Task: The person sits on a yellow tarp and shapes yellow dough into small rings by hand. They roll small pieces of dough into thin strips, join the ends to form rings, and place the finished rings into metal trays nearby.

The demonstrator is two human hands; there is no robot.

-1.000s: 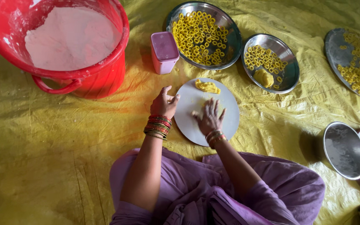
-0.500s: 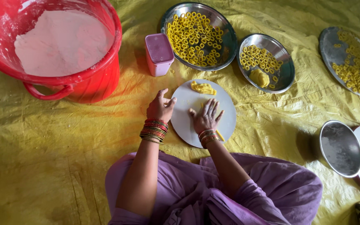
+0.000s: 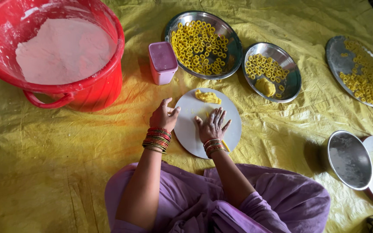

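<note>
From the head camera, looking down past my purple lap: my right hand [image 3: 212, 125] lies flat, fingers spread, palm pressed on a thin yellow strip of dough [image 3: 225, 145] that I roll on the round white board [image 3: 186, 129]; only the strip's near end peeks out beside my wrist. My left hand [image 3: 164, 116] rests at the board's left edge, fingers loosely curled, pinching nothing. A small yellow lump of dough [image 3: 208, 96] sits on the board's far side. I judge the dough soft, light and a little oily; it would tear if pulled, so it is best taken gently by the middle or lifted with fingertips under both ends.

Everything sits on a crinkled yellow plastic sheet [image 3: 44, 172] spread over the floor. Far left stands a big red plastic tub [image 3: 104, 86] of white flour. Near it is a small pink lidded box [image 3: 163, 62]. Beyond the board are a shiny steel plate of yellow dough rings [image 3: 203, 43], a smaller steel plate [image 3: 266, 71] with rings and a lump, and another ringed steel plate [image 3: 359, 71] far right. An empty steel plate [image 3: 348, 159] lies near right.
</note>
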